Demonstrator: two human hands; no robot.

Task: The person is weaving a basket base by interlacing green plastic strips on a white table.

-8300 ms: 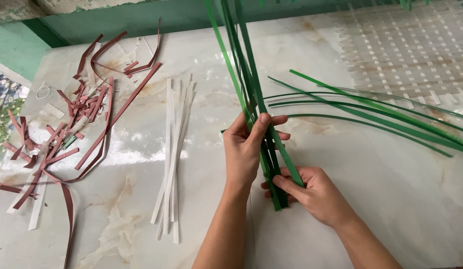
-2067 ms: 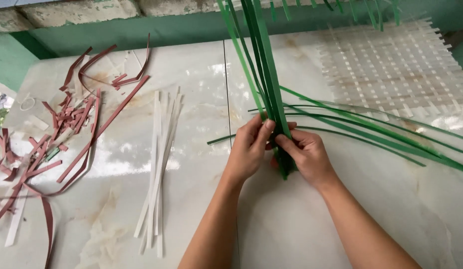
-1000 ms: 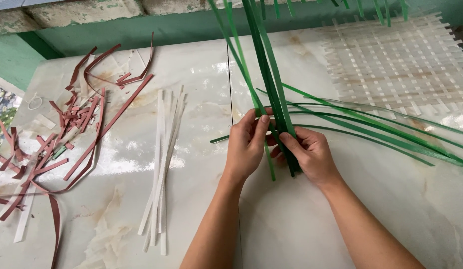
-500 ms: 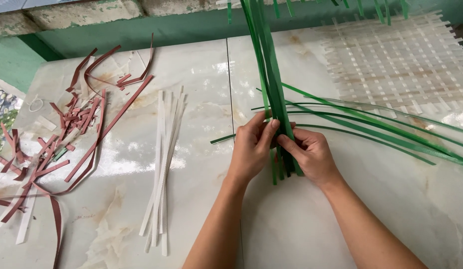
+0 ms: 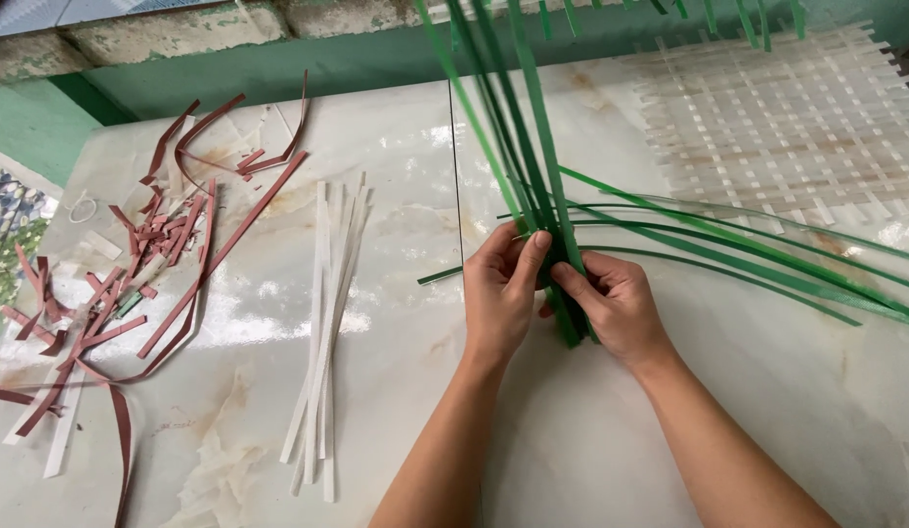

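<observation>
Several long green strips [image 5: 526, 147] cross in front of me on the marble table [image 5: 591, 450]; one group rises away from me, another fans out flat to the right [image 5: 748, 244]. My left hand [image 5: 500, 288] pinches the upright green strips at the crossing point, fingers closed on them. Just right of it, my right hand [image 5: 616, 305] presses and grips the same crossing, thumb against the strips. The strips' lower ends poke out between my hands.
A bundle of white strips [image 5: 327, 313] lies left of my hands. Further left is a heap of reddish-brown strips and scraps [image 5: 132, 284]. A woven white mat [image 5: 777, 117] lies at the back right. A green wall runs behind the table.
Both hands have stayed at the crossing of the green strips, shifting their fingers slightly. The upright strips have swayed a little; earlier my hands held them nearer to me.
</observation>
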